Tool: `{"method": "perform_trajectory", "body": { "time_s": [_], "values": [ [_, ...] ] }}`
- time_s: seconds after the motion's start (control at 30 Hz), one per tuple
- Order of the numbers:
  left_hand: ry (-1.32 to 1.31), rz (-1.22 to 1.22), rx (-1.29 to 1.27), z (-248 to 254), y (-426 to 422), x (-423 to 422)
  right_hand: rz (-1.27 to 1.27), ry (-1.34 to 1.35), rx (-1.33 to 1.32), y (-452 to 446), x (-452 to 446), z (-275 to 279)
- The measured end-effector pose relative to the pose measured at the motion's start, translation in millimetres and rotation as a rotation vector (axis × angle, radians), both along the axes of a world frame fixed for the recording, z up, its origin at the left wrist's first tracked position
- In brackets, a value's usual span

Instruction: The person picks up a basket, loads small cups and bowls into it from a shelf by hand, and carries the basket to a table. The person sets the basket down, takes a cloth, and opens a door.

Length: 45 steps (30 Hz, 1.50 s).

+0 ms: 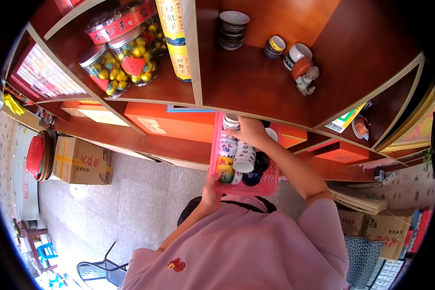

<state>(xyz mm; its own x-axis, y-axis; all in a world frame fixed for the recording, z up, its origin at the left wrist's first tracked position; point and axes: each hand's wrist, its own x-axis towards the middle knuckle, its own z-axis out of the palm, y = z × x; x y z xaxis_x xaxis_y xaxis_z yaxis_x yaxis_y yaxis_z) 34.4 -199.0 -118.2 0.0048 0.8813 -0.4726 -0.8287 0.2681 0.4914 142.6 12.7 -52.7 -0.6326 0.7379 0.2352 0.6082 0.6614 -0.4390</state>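
A pink plastic basket (271,186) full of small cups is held in front of the body, below the shelf. My left hand (211,192) grips its near left corner, fingers wrapped on the rim. My right hand (246,131) reaches into the far part of the basket, its fingers closed round white cups (231,123) at the top left. Beneath that hand lies a stack of patterned white cups (244,158), tilted toward me. Yellow cups (225,165) stand on the left side, and dark blue cups (252,177) on the right.
The wooden shelf (256,104) above holds stacked bowls (233,30), several small cups (274,46) and a figurine (306,81). Jars of yellow-wrapped items (140,58) and yellow canisters (180,58) stand at the left. A cardboard box (83,162) sits on the floor.
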Motion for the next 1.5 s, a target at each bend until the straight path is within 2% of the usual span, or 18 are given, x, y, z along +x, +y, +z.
{"method": "perform_trajectory", "body": {
  "time_s": [0.03, 0.1, 0.23, 0.27, 0.33, 0.5, 0.6, 0.7, 0.77, 0.83, 0.97, 1.03, 1.17, 1.27, 1.33, 1.43, 1.5],
  "values": [
    [-0.004, 0.008, 0.015, -0.4, 0.1, -0.6, 0.001, 0.000, -0.004, 2.5, 2.8, -2.8],
    [-0.007, 0.015, 0.026, 0.6, 1.9, -3.2, 0.016, 0.183, -0.341, 4.4, 8.1, -4.5],
    [0.039, 0.042, 0.035, 3.3, 5.8, -5.7, -0.004, 0.195, -0.369, -12.6, 24.2, 11.4],
    [0.042, 0.026, 0.025, 2.9, 5.1, -6.2, -0.006, 0.194, -0.373, -19.0, 29.7, 7.4],
    [0.043, 0.008, 0.017, 4.4, 6.1, -4.7, 0.035, 0.282, 0.007, -30.7, 39.9, 4.3],
    [0.003, -0.003, 0.052, 7.7, 7.1, -3.4, 0.015, 0.126, -0.096, -34.7, 53.9, 68.1],
    [0.004, 0.044, 0.035, 6.8, 8.3, -0.4, -0.024, 0.527, -0.161, -8.8, 42.2, 91.9],
    [0.006, 0.070, 0.046, 7.2, 7.9, 1.1, -0.033, 0.806, -0.250, 42.2, 15.9, 103.8],
    [-0.027, 0.070, 0.056, -1.4, 7.0, 0.5, -0.077, 0.901, -0.273, 90.1, -3.9, 91.6],
    [-0.024, 0.023, 0.084, -3.5, 6.9, -1.2, -0.095, 0.776, -0.114, 127.7, -22.0, 90.5],
    [0.070, 0.034, 0.054, 5.4, 7.4, 0.6, -0.338, 1.104, -0.903, 155.2, -52.6, 125.8],
    [0.061, 0.042, 0.049, 0.4, 7.0, -0.4, -0.297, 1.079, -1.192, 177.0, -54.9, 139.7],
    [0.038, 0.007, 0.074, -5.9, 7.6, -3.0, -0.302, 1.021, -1.309, 198.0, -63.7, 154.7],
    [0.058, 0.028, 0.081, 7.0, 7.4, -1.1, -0.248, 0.997, -1.337, 217.2, -73.0, 140.2],
    [0.047, 0.024, 0.086, 4.9, 8.2, -0.6, -0.100, 1.139, -1.362, 236.0, -75.0, 118.5],
    [0.024, 0.016, 0.064, 4.0, 5.9, -0.9, -0.221, 1.210, -1.375, 233.9, -73.3, 113.3],
    [0.025, -0.029, 0.044, 10.3, 7.7, -3.0, -0.205, 1.171, -1.373, 232.9, -72.0, 113.5]
  ]
}}
